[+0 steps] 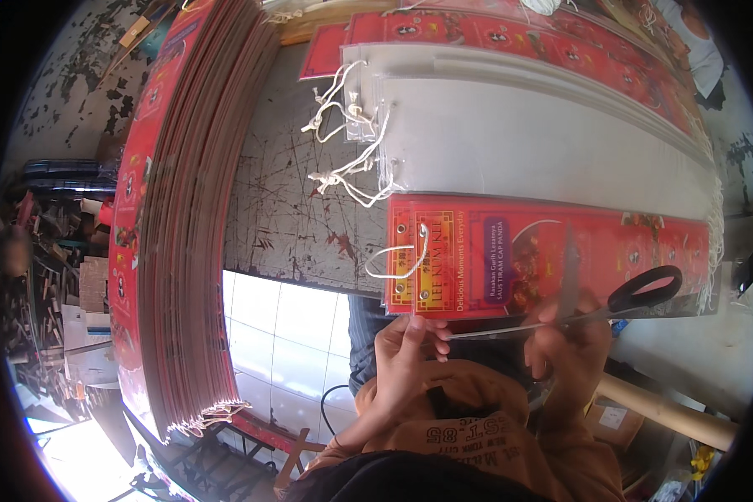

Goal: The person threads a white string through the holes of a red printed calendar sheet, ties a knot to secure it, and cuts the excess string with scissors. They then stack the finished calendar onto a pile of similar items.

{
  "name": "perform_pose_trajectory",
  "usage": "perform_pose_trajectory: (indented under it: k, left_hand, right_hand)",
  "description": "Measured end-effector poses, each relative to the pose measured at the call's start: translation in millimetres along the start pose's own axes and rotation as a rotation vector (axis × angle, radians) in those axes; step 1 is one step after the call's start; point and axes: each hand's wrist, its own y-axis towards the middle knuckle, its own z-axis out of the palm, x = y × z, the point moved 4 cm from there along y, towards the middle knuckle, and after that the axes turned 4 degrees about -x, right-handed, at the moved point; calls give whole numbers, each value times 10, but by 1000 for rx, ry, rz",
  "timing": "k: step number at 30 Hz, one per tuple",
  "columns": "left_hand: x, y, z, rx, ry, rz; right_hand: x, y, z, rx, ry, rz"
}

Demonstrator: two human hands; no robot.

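- Underneath, a scratched, paint-worn grey tabletop [309, 217] carries everything before me.
- To my left stands a long, tall stack of red-printed panels [130, 251], their pale edges packed together.
- To my right, long greyish-white plain panels [544, 138] lie overlapped, knotted white cords trailing off their left ends.
- Nearest me, beside those, lies a glossy red printed strip [494, 280] with metal eyelets, at the table's near edge.
- My right hand [573, 339] is curled around a pair of black-handled metal scissors [644, 290], just over that strip's near edge; a blurred grey blade seems to point away from me.
- My left hand [406, 347] pinches a thin pale strand [494, 333], stretched straight across to my right fingers; whether it is cord I cannot tell.
- A white cord loop [393, 274] rests on the strip's left end, by the eyelets.
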Motion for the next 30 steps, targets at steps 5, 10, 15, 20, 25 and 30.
perform_pose_trajectory:
  k: [5,10,15,20,25,30]
  left_hand:
    - [17,-5,22,-18,-222,-30]
    - [84,-117,-54,161,-217,-133]
    - [41,-210,-19,178,16,-91]
    - [22,-199,2,110,-81,-79]
    - [125,-161,-111,118,-158,-160]
    - [94,-182,-95,105,-173,-130]
  right_hand:
    - [-56,-19,-12,21,-58,-16]
    - [-42,-39,61,57,-199,-20]
    - [-77,-58,118,186,-531,-143]
    - [32,-116,164,195,-575,-249]
    - [102,-115,212,185,-627,-304]
    - [107,-125,264,201,-699,-385]
